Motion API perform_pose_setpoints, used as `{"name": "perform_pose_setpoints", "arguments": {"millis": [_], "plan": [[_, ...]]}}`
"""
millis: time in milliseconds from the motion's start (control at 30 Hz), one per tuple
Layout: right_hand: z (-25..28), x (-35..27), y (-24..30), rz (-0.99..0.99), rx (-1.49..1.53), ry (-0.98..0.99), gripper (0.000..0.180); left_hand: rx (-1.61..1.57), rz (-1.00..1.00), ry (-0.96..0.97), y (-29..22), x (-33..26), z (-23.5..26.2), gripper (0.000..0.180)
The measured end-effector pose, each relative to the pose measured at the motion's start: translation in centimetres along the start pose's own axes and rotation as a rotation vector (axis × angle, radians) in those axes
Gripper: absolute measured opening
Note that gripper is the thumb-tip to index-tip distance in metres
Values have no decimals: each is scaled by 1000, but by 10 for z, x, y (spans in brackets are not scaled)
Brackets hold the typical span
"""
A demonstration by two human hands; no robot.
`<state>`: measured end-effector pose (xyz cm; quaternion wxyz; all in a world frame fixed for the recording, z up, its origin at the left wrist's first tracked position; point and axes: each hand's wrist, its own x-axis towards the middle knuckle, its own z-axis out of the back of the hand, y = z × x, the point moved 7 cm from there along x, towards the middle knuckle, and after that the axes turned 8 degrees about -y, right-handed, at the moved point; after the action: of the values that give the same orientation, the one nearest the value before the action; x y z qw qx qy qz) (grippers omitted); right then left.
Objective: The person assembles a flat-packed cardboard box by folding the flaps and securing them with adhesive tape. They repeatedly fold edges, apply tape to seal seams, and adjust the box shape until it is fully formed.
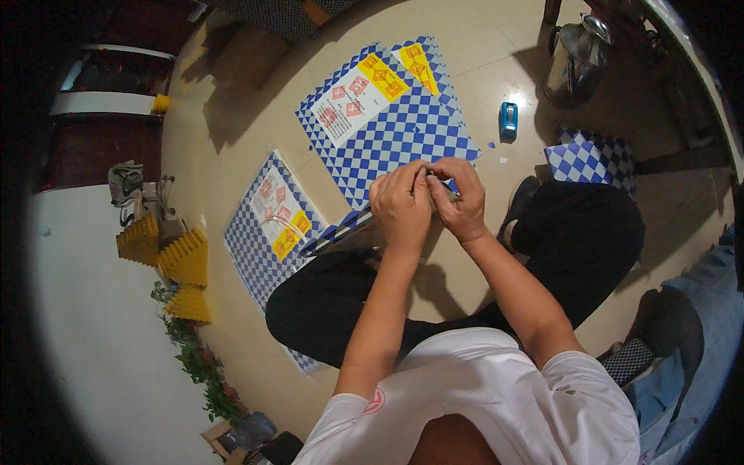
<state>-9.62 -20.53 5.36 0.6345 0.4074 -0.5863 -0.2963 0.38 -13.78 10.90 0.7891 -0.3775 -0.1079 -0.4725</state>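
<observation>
My left hand (403,203) and my right hand (460,200) meet above the floor between my bent knees. Both are closed, thumbs close together, on the edge of a blue-and-white checkered sheet (353,231), seen nearly edge-on. It slants down to the left beside my knee; my fingers hide its right end. Just beyond my hands lie flat checkered sheets (395,128) with white and yellow printed panels, partly overlapping. To the left, a similar checkered pack (252,221) in clear wrap reaches under my left leg.
A small blue tool (508,122) sits on the tiled floor to the right, near little scraps (490,145). Farther right are a folded checkered piece (577,161) and a metal kettle (580,58). Yellow ridged blocks (184,258) and leafy plants (200,364) line the left wall.
</observation>
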Motion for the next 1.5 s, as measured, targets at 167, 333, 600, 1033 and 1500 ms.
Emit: {"name": "perform_pose_setpoints", "arguments": {"millis": [167,333,600,1033,1500], "plan": [[-3,6,4,31,-50,13,17,33,-35,-41,-3,-2,-1,11],[-2,8,5,68,-47,-1,15,20,-70,-68,-1,-3,-3,10],[-3,9,4,114,-55,17,17,19,-59,-46,3,-2,-4,10],[-2,34,21,-95,-175,251,14,-11,-75,-77,3,-4,-1,9],[-6,32,16,-211,-202,243,13,-12,-119,-154,2,-9,-2,12]]}}
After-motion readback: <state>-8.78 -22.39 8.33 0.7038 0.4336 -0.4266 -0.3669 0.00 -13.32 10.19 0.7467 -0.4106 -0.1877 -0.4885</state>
